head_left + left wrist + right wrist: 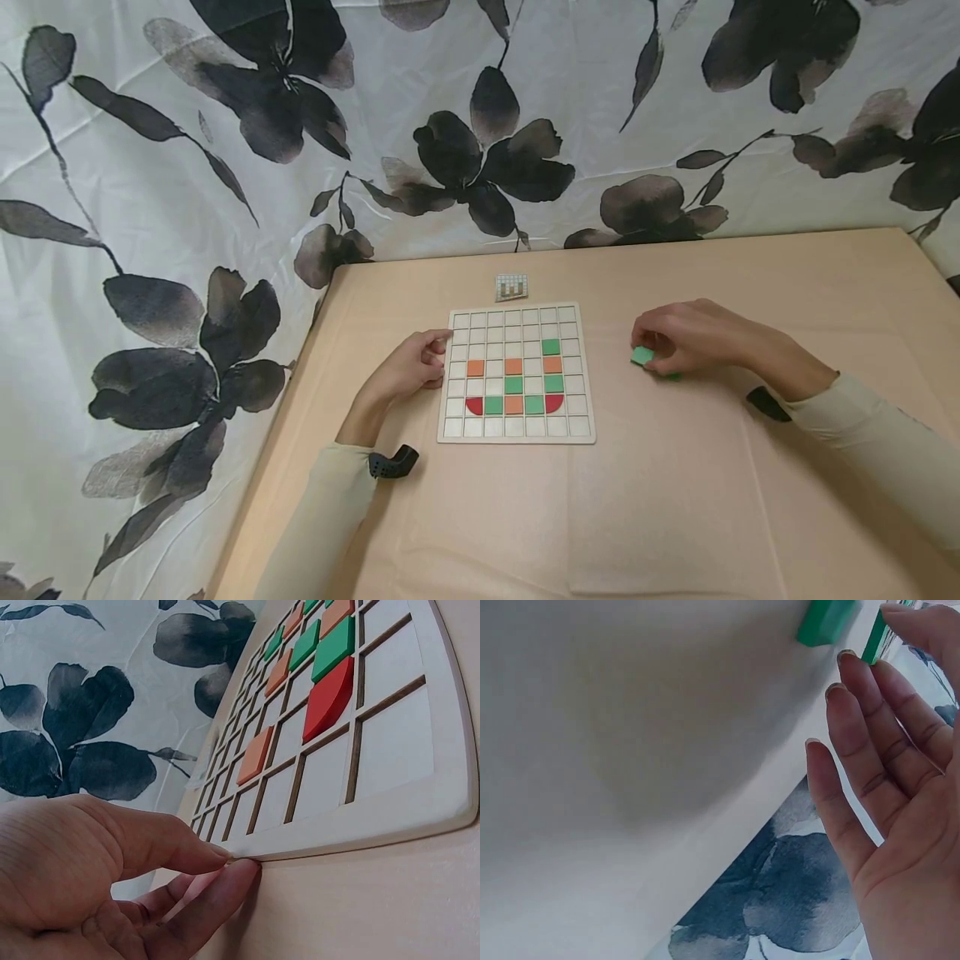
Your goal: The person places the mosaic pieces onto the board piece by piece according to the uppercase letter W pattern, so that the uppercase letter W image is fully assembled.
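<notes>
My right hand [690, 337] pinches a green square tile [642, 356] between thumb and fingertips, right of the board. In the right wrist view that tile [874, 636] is seen edge-on, and a second green tile [826, 621] lies on the table close by. At the board's left edge is my left hand [408, 362]; its thumb [202, 853] lies on the rim and a finger bends against the edge beneath. The white grid board [517, 439] lies flat, holding several green and orange square tiles and two red rounded ones [474, 406].
Behind the board lies a small card [512, 287] printed with a grid pattern. The light wooden-coloured table [600, 517] runs back to a white cloth [420, 58] with dark flowers. A black band [393, 462] sits on the left wrist.
</notes>
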`<state>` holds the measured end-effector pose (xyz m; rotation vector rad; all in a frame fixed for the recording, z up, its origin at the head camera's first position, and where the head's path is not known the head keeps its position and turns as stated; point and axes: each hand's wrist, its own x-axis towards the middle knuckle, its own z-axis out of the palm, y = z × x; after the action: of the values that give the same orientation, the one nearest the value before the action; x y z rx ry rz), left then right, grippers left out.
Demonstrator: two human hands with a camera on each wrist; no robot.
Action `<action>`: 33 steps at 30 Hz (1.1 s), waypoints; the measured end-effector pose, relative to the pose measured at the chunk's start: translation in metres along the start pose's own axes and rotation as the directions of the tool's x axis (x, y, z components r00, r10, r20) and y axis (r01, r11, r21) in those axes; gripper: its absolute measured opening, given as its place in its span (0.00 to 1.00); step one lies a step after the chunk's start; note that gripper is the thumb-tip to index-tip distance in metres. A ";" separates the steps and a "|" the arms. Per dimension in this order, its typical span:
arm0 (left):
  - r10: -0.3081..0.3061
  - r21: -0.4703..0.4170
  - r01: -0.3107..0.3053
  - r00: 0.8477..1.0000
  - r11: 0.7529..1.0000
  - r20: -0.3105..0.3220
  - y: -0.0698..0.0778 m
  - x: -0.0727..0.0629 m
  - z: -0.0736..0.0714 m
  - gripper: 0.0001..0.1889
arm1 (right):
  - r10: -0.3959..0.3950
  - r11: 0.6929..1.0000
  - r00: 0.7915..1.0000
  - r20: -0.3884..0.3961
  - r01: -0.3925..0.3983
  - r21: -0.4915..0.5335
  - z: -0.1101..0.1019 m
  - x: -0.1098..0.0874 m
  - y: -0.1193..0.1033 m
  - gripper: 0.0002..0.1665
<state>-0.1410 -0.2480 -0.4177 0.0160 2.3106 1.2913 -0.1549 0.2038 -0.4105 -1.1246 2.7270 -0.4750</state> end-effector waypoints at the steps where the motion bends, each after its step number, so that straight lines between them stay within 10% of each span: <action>1: 0.000 0.004 0.000 1.000 1.000 -0.001 0.000 0.000 0.000 0.35 | 0.001 1.000 1.000 0.003 -0.001 0.001 -0.001 0.001 0.000 0.12; 33: 0.016 0.040 -0.016 1.000 0.999 0.000 0.000 0.001 0.000 0.36 | -0.087 0.995 0.996 0.030 0.086 0.044 -0.020 0.041 -0.030 0.11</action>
<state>-0.1417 -0.2479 -0.4179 0.0478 2.3407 1.2531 -0.1694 0.1599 -0.3821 -1.2328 2.6370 -0.5202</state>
